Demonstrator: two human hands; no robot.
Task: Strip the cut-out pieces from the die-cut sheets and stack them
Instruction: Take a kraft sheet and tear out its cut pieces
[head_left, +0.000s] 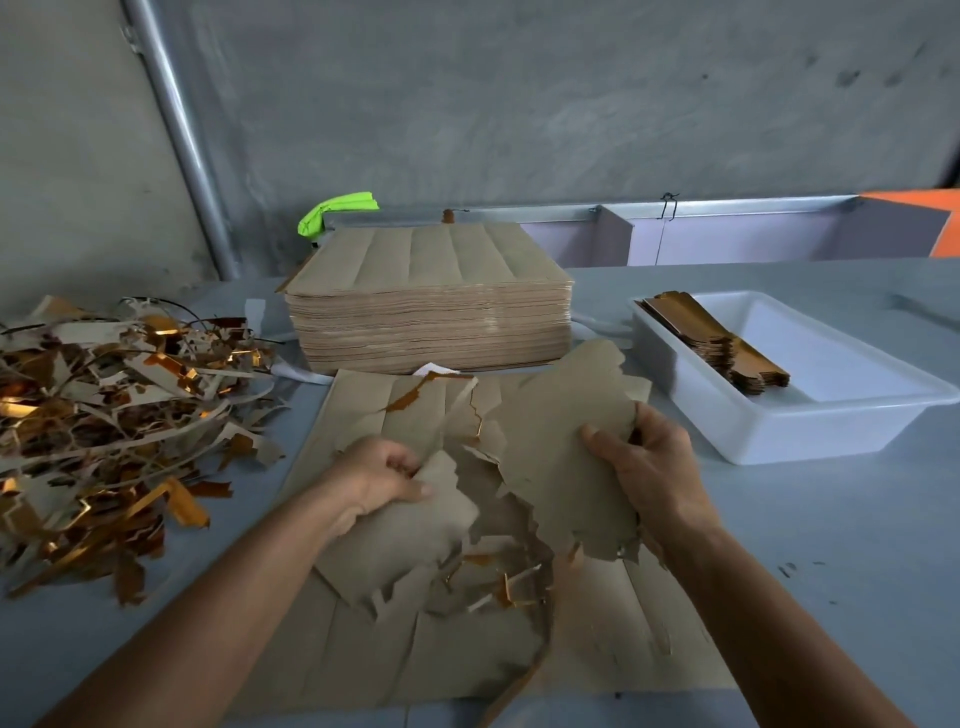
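Step in hand: stripping, right in the thick of it, with both hands tearing brown card apart over a flat die-cut sheet (363, 639) lying on the grey table (841, 571).
Left hand: the left hand (376, 480) is curled round a ragged brown piece (395, 540), thumb on top, pinching it near its upper edge.
Right hand: the right hand (649, 467) grips a larger torn section (561, 447), thumb pressed on its face, fingers tucked behind the far edge.
Between the hands: jagged waste strips with gold foil undersides (511, 587) hang loose; which bits are cut-outs and which are scrap is hard to tell at this blur.
Supply: tall stack of uncut sheets (431, 322) sits just behind the work, plenty left to do.
Finished pieces: a short stack of stripped cut-outs (727, 338) lies in the white tray (810, 436) on the right, so the tray looks like the drop point.
Waste: a big heap of offcuts (109, 415) sprawls on the left.
Progress: early by my reckoning, small tray stack against that thick supply.
Next move calls for: pulling the two gripped pieces fully apart, shaking the frame scrap free, and keeping a firm but gentle pinch so the good piece does not rip.
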